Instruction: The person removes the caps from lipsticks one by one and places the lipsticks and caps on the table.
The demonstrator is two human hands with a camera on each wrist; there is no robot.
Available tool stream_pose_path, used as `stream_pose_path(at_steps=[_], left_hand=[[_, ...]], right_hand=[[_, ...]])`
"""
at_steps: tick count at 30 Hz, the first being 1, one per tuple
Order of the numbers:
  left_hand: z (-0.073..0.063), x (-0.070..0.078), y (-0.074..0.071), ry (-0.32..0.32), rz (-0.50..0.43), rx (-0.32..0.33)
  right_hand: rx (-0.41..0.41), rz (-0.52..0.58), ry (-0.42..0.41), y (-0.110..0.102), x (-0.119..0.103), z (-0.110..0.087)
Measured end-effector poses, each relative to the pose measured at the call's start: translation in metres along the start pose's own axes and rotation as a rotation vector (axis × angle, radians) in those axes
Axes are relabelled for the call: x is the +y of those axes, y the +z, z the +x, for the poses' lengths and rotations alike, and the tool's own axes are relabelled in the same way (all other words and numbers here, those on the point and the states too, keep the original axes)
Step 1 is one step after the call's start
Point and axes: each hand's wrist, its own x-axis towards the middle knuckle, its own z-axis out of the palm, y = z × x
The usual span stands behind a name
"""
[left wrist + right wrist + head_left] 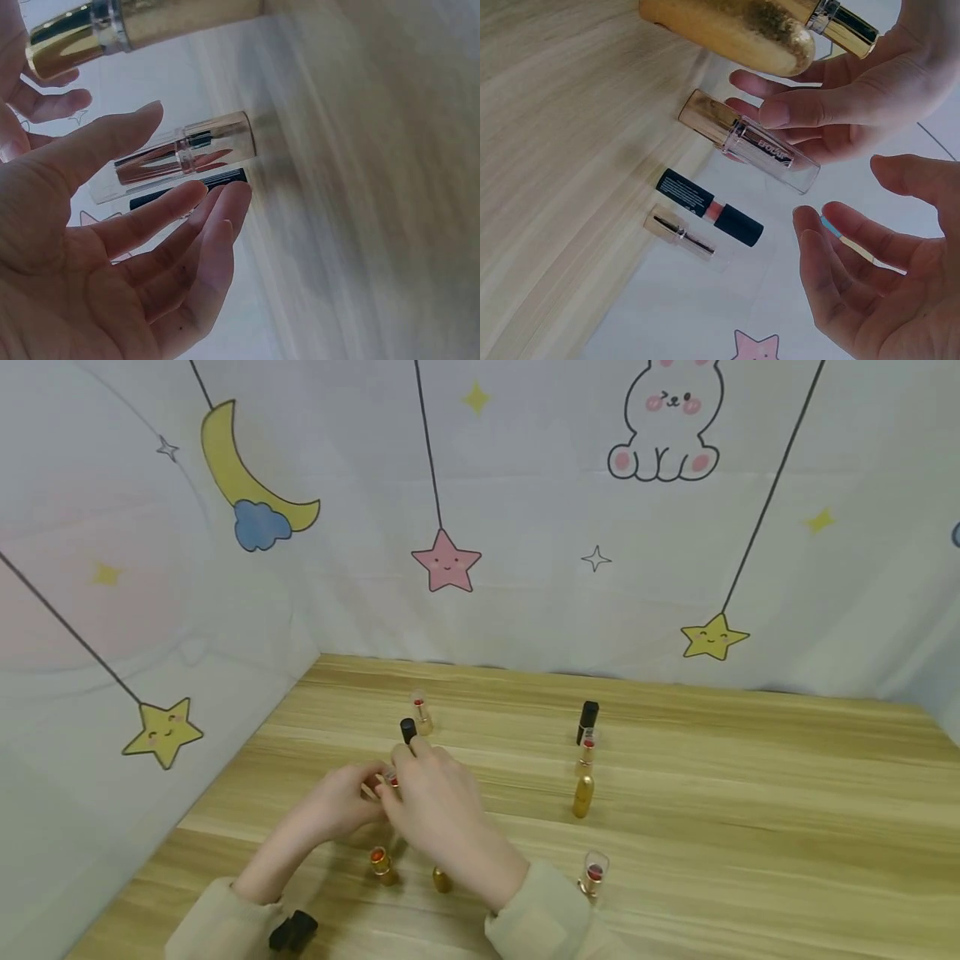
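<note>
The left hand has thumb and loosely bent fingers parted around an upright clear-and-gold lipstick tube on the wood-grain table's left side; contact is unclear. The right hand, fingers apart, holds nothing just right. A black cylindrical lipstick tube stands farther back.

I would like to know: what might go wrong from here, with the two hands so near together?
The left hand and right hand are close around the clear-capped lipstick, so a fingertip might knock it over. The black tube stands just beyond it and could be brushed too. In the head view, the right forearm partly hides a gold tube, which may get bumped unnoticed.
</note>
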Motion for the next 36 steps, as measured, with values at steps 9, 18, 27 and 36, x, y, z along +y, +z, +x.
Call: stream_pose_path(at_steps=[9,18,27,36], left_hand=[[0.013,-0.005,0.007,-0.012,0.000,0.002],[0.019,-0.006,0.008,-0.012,0.061,-0.022],[0.024,-0.006,0.008,0.014,0.129,-0.026],[0.024,-0.005,0.009,0.010,0.138,-0.015]], right_hand=[[-0.031,-0.013,-0.004,0.009,-0.001,0.006],[-0.056,-0.066,-0.024,0.017,-0.003,0.013],[-0.054,-0.102,-0.056,0.022,-0.004,0.016],[-0.061,-0.110,-0.068,0.024,-0.005,0.018]])
